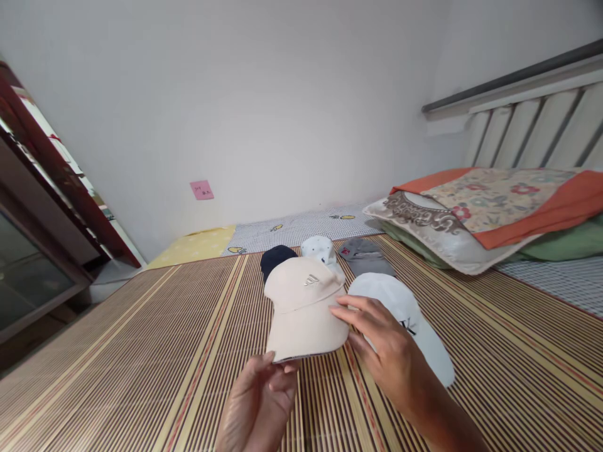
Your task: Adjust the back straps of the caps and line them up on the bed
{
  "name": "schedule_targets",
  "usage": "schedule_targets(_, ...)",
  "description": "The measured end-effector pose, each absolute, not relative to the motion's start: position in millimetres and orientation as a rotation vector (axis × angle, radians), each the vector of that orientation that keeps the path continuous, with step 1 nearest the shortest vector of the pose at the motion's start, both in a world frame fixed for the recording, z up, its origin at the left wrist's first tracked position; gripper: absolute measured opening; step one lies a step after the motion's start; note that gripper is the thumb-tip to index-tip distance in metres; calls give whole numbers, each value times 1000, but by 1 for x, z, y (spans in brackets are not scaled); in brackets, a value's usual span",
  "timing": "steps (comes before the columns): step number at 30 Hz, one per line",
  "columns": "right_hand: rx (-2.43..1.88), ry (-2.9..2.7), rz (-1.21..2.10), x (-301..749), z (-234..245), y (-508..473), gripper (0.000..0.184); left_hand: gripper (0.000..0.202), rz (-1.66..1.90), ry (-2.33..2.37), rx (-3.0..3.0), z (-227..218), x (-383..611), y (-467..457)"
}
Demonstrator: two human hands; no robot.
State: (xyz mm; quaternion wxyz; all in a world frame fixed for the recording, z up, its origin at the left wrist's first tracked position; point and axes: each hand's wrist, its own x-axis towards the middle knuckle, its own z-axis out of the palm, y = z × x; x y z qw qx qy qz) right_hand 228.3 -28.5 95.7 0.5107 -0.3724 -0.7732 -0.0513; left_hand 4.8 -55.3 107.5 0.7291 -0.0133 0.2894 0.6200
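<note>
A cream baseball cap (301,326) with a small striped logo on its front is held up over the bamboo mat, brim toward me. My left hand (264,398) pinches the brim's front left corner, thumb on top and fingers beneath. At the brim's right side, my right hand (381,342) rests its fingertips on the top, with the thumb near the edge. Partly behind my right hand lies a white cap (389,295) with dark lettering. Farther back sit a navy cap (276,257), a smaller white cap (318,248) and a grey cap (367,256), the first two partly hidden by the cream cap.
The striped bamboo mat (141,351) covers the bed. Stacked pillows with an orange-edged floral cover (509,194) lie at the right, below a radiator (541,122) and a dark pipe. A pink note (201,189) is on the wall. A glass-fronted cabinet (32,270) stands at the left.
</note>
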Motion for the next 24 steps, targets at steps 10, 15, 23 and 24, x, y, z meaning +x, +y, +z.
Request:
schedule_targets(10, -821, -1745, -262, 203, 91, -31, 38, 13, 1327, 527, 293, 94, 3, -54)
schedule_targets(15, -802, -1699, -280, 204, 93, -33, 37, 23, 1217, 571, 775, 114, 4, -76)
schedule_targets(23, -771, -1757, -276, 206, 89, -32, 36, 28, 1846, 1349, 1124, 121, 0, -90)
schedule_targets(24, -768, -1762, -284, 206, 89, -32, 35, 30, 1832, 1435, 1168, 119, -1, -87)
